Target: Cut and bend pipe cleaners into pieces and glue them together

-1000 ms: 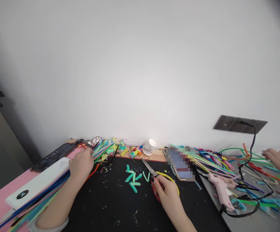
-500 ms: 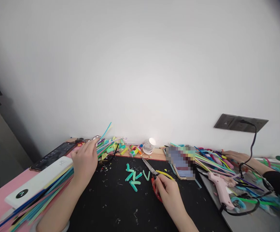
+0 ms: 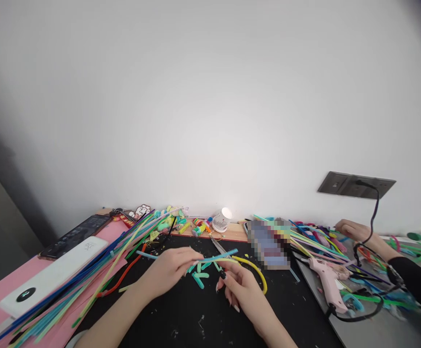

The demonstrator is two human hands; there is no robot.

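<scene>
My left hand is closed on a blue pipe cleaner and a pale yellow-green pipe cleaner, held crosswise above the black mat. The fingers of my right hand are curled in at the right-hand part of these strips, seemingly pinching the paler one. Scissors lie just beyond my right hand; their blades show, while their handles are hidden. Under the strips are several short bent mint-green pieces. A yellow pipe cleaner curves around behind my right hand.
Bundled pipe cleaners, a white power bank and a phone lie at left. A paper cup tilts near the wall. At right are another phone, a pink glue gun with its cord, and another person's hand.
My left hand has come from the pile at left to the middle, bringing the pipe cleaners. My right hand has shifted slightly left to them. The scissor blades have barely moved.
</scene>
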